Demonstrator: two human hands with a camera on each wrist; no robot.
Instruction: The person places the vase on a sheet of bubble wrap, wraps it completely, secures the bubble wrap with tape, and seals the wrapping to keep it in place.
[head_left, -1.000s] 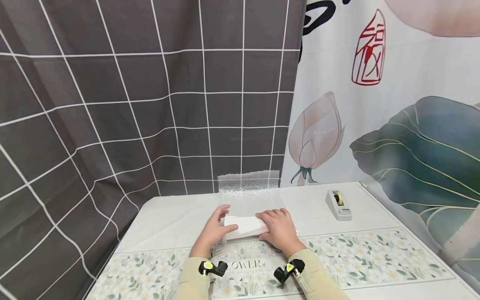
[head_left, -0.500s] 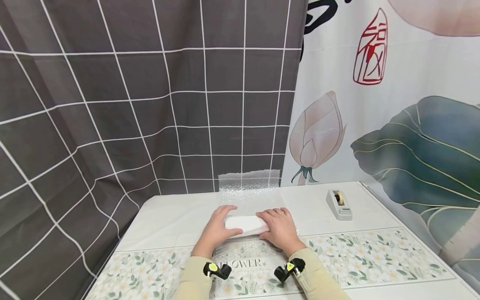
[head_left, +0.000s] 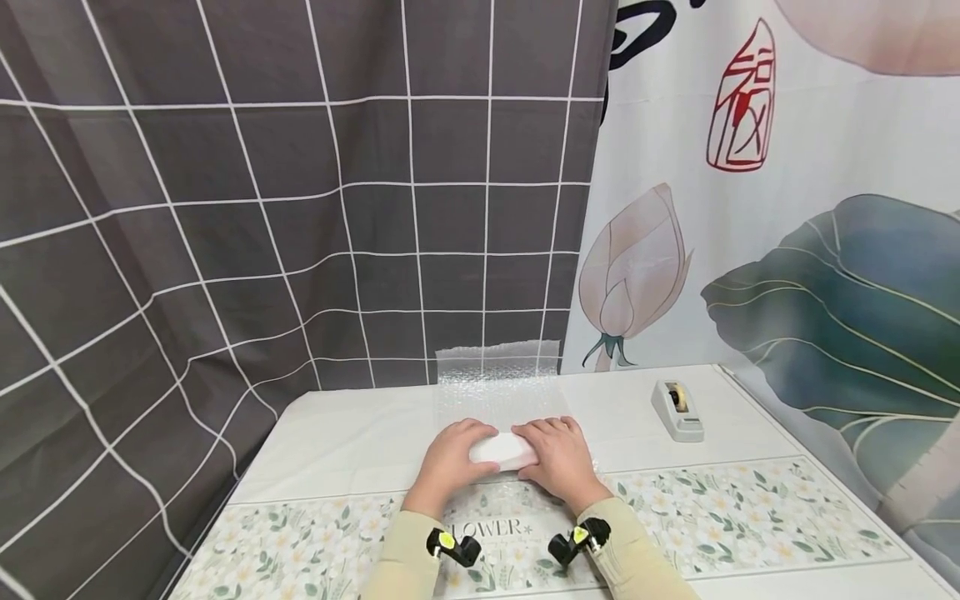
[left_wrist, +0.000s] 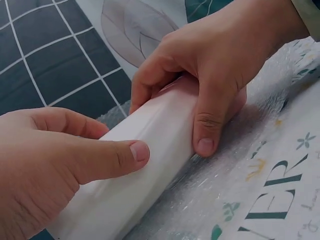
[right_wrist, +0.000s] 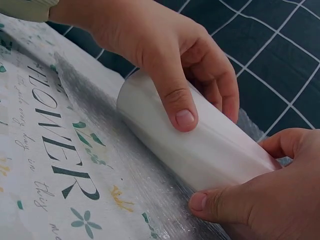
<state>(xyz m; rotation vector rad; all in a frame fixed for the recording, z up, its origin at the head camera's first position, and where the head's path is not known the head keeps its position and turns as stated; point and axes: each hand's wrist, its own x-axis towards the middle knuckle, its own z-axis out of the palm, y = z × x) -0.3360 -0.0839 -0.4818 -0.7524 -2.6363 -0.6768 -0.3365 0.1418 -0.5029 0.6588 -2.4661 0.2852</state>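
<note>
A smooth white bundle (head_left: 501,451), rounded and apparently wrapped in white paper, lies crosswise over a sheet of clear bubble wrap (head_left: 498,398). My left hand (head_left: 452,460) holds it near its middle, thumb on the near side and fingers round the far side. At the bundle's right end, my right hand (head_left: 558,457) grips it the same way. In the left wrist view the left thumb presses on the white surface (left_wrist: 145,131). The right wrist view shows the bundle's left end (right_wrist: 131,97) sticking out past the left hand. Its contents are hidden.
A grey tape dispenser (head_left: 678,410) with a yellowish roll stands at the table's back right. The white tablecloth (head_left: 360,437) has a floral band (head_left: 735,517) with lettering. A dark grid curtain (head_left: 360,217) and a printed flower curtain (head_left: 637,275) hang behind.
My left hand has moved right along the bundle, from its left end towards the middle, and now holds it. The right hand and bubble wrap have stayed in place.
</note>
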